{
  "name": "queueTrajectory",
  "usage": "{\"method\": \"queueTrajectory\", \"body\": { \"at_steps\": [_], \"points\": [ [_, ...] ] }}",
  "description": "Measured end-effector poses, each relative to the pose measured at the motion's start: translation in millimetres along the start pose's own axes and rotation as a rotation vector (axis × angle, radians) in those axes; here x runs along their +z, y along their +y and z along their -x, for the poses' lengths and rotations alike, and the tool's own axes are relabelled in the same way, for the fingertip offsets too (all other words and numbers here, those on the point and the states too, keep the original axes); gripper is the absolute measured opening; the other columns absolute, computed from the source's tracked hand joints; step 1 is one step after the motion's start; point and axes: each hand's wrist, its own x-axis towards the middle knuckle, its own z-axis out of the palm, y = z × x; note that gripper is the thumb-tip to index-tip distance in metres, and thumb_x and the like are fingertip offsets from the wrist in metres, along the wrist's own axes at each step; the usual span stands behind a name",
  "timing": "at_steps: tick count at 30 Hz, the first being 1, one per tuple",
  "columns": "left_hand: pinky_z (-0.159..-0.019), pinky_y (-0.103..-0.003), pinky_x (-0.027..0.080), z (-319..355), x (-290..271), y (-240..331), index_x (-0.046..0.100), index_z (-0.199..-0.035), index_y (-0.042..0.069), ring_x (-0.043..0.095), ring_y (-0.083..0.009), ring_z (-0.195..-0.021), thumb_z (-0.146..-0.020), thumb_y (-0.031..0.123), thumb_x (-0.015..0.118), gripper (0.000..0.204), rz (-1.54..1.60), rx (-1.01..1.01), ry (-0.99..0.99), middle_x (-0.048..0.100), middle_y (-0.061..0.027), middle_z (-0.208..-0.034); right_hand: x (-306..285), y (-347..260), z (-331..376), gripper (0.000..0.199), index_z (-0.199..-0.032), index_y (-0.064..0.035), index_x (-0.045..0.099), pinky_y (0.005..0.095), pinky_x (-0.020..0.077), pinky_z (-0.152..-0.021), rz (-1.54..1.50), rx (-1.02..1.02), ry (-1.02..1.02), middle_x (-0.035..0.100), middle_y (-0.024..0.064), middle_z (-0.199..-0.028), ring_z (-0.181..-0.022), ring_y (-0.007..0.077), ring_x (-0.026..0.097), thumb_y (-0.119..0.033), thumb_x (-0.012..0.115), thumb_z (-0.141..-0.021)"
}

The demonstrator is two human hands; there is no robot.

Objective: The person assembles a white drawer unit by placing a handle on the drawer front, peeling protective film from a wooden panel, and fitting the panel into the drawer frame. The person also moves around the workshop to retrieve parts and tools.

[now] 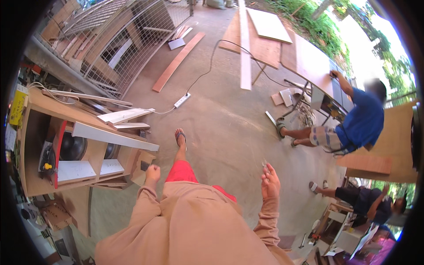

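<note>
My left hand [152, 174] hangs beside my thigh with its fingers curled into a fist, and nothing shows sticking out of it. Behind it stands a small wooden box [138, 168] with a dark square patch; whether the hand touches it is hard to tell. To the right, my right hand [270, 181] is raised over the concrete floor, fingers bent and closed. A tiny pale thing [264, 164] shows at its fingertips, too small and blurred to name. My foot in a flip-flop [180, 138] is set forward on the floor.
On the left is a wooden cabinet [99, 176] with round black speakers, a white board [115, 136] across it. Ahead lie a power strip [182, 100] with its cord and a long plank [179, 62]. A co-worker in blue [362, 117] works at a panel-topped table [309, 57]; another person [371, 203] is lower right.
</note>
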Motion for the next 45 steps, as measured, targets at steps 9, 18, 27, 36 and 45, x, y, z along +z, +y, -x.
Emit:
{"method": "queueTrajectory", "body": {
  "at_steps": [9, 18, 27, 36, 45],
  "points": [
    [-0.113, -0.039, 0.040, -169.0, -165.6, 315.6, 0.059, -0.131, 0.005, 0.057, -0.0217, -0.130, -0.108, 0.040, 0.054, 0.042, 1.254, -0.006, -0.491, 0.064, -0.0090, -0.135, 411.8, 126.8, -168.8, 0.053, -0.145, 0.0021, 0.051, 0.0439, 0.0494, -0.111, 0.478, -0.220, -0.482, 0.055, 0.0188, -0.143, -0.133, 0.0347, 0.056, 0.007, 0.036, -0.095],
    [-0.129, -0.043, 0.010, -299.4, -345.0, 443.1, 0.012, -0.167, 0.014, 0.007, -0.0263, -0.161, -0.114, 0.047, 0.024, 0.064, 1.917, 0.384, -0.476, 0.011, -0.0066, -0.174, 734.5, 116.9, -197.5, 0.060, -0.163, -0.0053, 0.025, 0.0574, 0.0098, -0.125, 1.100, -0.682, -0.874, 0.027, 0.0216, -0.166, -0.157, 0.0400, 0.018, -0.027, 0.037, -0.108],
    [-0.128, -0.051, 0.008, -539.6, -375.2, 527.1, 0.008, -0.167, 0.015, 0.003, -0.0284, -0.161, -0.108, 0.060, 0.027, 0.077, 2.254, 0.661, -0.696, 0.006, -0.0083, -0.175, 921.4, 96.5, -380.1, 0.073, -0.164, -0.0074, 0.025, 0.0679, -0.0008, -0.122, 1.086, -1.085, -1.105, 0.014, 0.0186, -0.172, -0.158, 0.0477, 0.000, -0.053, 0.026, -0.108],
    [-0.126, -0.059, 0.003, -890.0, -354.3, 738.8, 0.005, -0.167, 0.013, 0.000, -0.0340, -0.161, -0.103, 0.068, 0.023, 0.086, 2.090, 0.980, -1.124, 0.002, -0.0055, -0.176, 1133.8, 15.7, -705.5, 0.073, -0.165, -0.0115, 0.026, 0.0597, 0.0052, -0.126, 1.138, -1.125, -1.180, 0.011, 0.0189, -0.173, -0.159, 0.0421, 0.004, -0.058, 0.025, -0.108],
    [-0.126, -0.060, 0.007, -1099.4, -393.0, 902.8, 0.014, -0.166, 0.011, 0.004, -0.0361, -0.160, -0.104, 0.066, 0.024, 0.083, 2.135, 0.523, -1.078, 0.009, -0.0105, -0.174, 1243.7, -73.1, -935.6, 0.073, -0.166, -0.0154, 0.022, 0.0666, 0.0082, -0.122, 1.262, -1.032, -0.845, 0.015, 0.0201, -0.172, -0.157, 0.0469, 0.010, -0.058, 0.028, -0.107]
  ]
}}
